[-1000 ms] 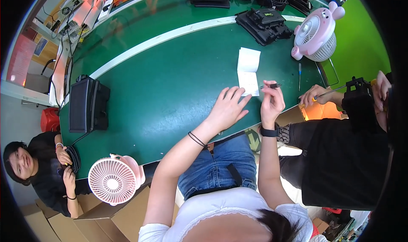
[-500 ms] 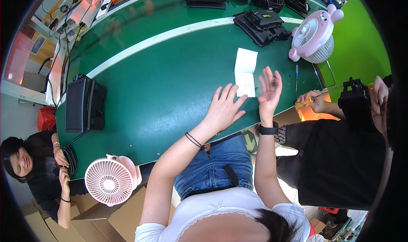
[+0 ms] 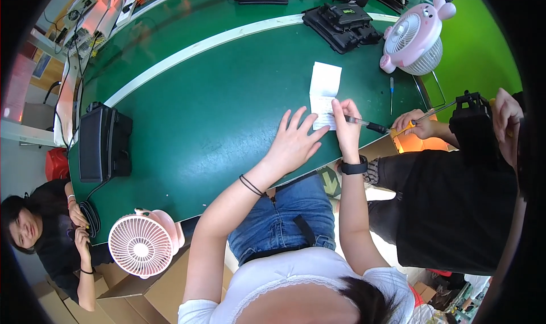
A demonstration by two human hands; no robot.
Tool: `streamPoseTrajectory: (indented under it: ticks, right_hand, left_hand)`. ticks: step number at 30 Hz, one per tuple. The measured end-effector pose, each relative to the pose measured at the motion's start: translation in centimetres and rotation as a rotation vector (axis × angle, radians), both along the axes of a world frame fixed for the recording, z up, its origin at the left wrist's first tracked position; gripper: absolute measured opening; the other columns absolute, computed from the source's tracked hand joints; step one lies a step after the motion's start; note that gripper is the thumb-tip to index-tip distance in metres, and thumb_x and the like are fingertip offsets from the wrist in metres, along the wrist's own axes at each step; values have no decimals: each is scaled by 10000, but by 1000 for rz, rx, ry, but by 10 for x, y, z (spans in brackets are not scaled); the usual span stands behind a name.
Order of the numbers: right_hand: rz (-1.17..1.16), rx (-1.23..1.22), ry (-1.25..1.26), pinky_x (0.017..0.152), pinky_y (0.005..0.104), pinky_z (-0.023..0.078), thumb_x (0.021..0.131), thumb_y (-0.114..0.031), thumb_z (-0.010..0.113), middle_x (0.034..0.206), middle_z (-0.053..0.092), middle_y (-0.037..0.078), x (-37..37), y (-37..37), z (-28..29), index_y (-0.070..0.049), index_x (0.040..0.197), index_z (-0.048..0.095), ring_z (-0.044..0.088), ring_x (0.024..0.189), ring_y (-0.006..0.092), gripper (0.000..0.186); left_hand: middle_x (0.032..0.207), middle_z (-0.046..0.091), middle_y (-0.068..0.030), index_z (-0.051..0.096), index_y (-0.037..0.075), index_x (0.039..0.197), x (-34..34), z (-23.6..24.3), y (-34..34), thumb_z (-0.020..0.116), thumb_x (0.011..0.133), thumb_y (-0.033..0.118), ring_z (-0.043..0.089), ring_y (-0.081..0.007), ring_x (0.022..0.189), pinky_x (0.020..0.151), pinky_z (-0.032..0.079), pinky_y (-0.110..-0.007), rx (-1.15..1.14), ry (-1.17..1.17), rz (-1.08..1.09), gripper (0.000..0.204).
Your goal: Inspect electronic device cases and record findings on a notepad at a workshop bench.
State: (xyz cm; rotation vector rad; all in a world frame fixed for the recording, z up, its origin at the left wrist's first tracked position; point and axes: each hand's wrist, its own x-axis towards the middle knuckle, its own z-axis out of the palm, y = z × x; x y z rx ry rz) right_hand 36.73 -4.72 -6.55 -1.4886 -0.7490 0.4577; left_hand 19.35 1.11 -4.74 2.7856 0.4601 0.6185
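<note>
A small open white notepad (image 3: 325, 79) lies on the green table (image 3: 216, 96). My left hand (image 3: 293, 142) rests palm down with fingers spread, fingertips at the notepad's lower left. Over the lower page, my right hand (image 3: 346, 125) grips a dark pen (image 3: 371, 125), its tip near the writing. A thin screwdriver (image 3: 391, 93) lies to the right. Just beyond it, a co-worker's hand (image 3: 418, 125) holds a yellow-handled screwdriver against a black part (image 3: 469, 125).
A pink-and-white animal fan (image 3: 418, 36) and black cases (image 3: 341, 25) stand at the back right. At the left are a black box device (image 3: 105, 142), a coiled cable (image 3: 90, 216), a pink fan (image 3: 139, 247) and another person (image 3: 51, 233). Cardboard boxes (image 3: 159, 290) sit below.
My right hand opened around the pen half a second ago and has since closed on it, moving left and down onto the page. The view has shifted slightly.
</note>
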Motion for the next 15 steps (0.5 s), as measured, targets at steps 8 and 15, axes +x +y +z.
streamPoseTrajectory:
  ticks: [8, 15]
  right_hand:
    - [-88, -46, -143, 478, 230, 293, 855, -56, 659, 591, 372, -44, -5, 1, 3, -68, 682, 394, 352, 550, 15, 318]
    - [-80, -70, -253, 486, 245, 311, 826, -60, 659, 599, 373, -35, -11, 3, 8, -56, 681, 389, 367, 567, 33, 307]
  left_hand:
    - [1336, 498, -110, 613, 249, 1297, 0, -1, 0, 652, 893, 293, 430, -341, 1310, 1091, 340, -554, 4, -3, -1, 408]
    - [1336, 498, -104, 614, 254, 1293, -1, -1, 1, 653, 891, 298, 430, -333, 1311, 1090, 334, -553, 10, -12, -2, 406]
